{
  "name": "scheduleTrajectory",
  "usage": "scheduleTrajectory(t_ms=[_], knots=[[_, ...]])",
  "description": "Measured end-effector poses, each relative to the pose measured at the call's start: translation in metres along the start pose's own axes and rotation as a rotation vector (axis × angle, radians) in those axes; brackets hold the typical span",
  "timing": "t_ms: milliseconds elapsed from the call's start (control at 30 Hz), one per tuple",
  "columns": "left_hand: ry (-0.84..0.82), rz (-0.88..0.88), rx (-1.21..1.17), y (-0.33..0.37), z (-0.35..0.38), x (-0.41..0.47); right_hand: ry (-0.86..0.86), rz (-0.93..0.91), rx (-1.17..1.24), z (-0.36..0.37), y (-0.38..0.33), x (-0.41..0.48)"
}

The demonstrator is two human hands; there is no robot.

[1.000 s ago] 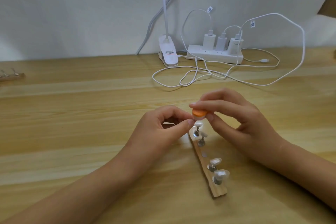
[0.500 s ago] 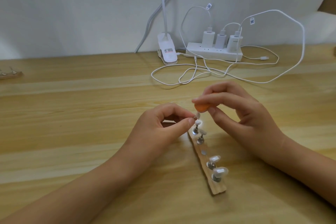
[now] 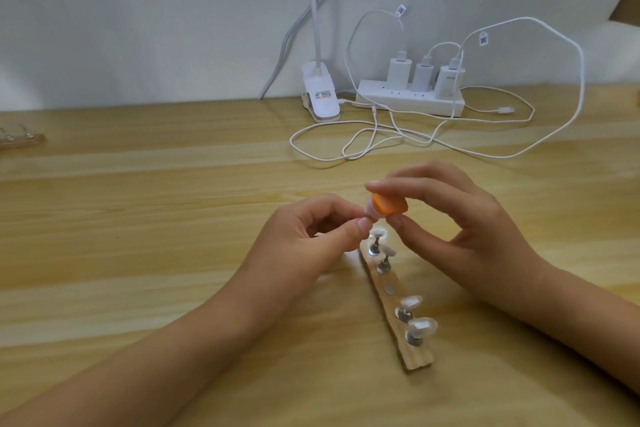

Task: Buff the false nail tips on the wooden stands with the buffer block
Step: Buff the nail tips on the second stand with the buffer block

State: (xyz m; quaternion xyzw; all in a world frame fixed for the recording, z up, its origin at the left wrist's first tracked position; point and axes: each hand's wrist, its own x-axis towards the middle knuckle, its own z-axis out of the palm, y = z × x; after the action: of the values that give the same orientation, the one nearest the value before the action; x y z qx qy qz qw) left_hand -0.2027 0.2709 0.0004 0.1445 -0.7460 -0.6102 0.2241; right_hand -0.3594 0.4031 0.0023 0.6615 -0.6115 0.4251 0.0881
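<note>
Pinches a false nail tip (image 3: 473, 211) between thumb and forefinger of the left hand (image 3: 304, 236), forearm low over the surface (image 3: 138, 218). Grips the orange buffer block (image 3: 493, 207) in the curled fingertips of the right hand (image 3: 460, 229), holding it against that tip just above the far end of the wooden stand (image 3: 417, 359) lying flat below.

White power strip (image 3: 415, 105) with three chargers (image 3: 423, 76), looped white cables (image 3: 583, 80), clip lamp (image 3: 320, 97), wooden table (image 3: 138, 218), pale wall (image 3: 138, 10)
</note>
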Motion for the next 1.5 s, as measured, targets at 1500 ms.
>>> scheduleTrajectory(t_ms=[1500], knots=[[0.029,-0.061,-0.113,0.0062,0.0039,-0.0005,0.004,-0.023,-0.118,-0.0023,0.0029,0.0009]])
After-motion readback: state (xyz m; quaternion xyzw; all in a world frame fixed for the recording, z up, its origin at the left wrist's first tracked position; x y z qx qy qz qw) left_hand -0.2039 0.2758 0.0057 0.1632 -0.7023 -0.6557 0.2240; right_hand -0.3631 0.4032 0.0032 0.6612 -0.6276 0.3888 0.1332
